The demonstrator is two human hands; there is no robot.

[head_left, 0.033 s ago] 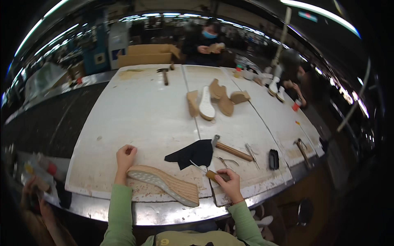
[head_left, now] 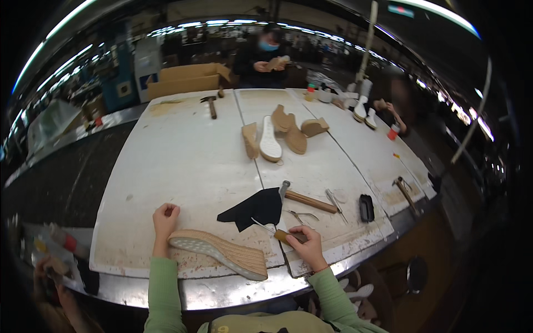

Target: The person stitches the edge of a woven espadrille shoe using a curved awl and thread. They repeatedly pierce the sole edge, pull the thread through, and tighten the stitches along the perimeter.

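My left hand (head_left: 165,217) is raised over the table, its fingers curled and the thumb against the index finger; whatever may be between them is hidden. Beside that wrist a tan wedge shoe sole (head_left: 222,252) lies on its side, with a pale, dotted outsole towards me. My right hand (head_left: 307,243) is closed around the wooden handle of a thin-shafted awl (head_left: 282,235), which points up and left. The shaft reaches to a black fabric piece (head_left: 255,208). Beyond the right hand lie a wooden-handled hammer (head_left: 311,201) and pliers (head_left: 302,215).
Farther back lie several wedge soles, one white-bottomed (head_left: 270,141). To the right are a black tray (head_left: 366,208), a slim metal tool (head_left: 336,205) and another hammer (head_left: 405,191). A third hammer (head_left: 212,108) lies at the far end near a cardboard box (head_left: 183,83). Other people work around the table.
The whole view has shifted slightly, so the table and its things sit a little farther left. Both hands keep nearly the same pose, and the right still grips the awl.
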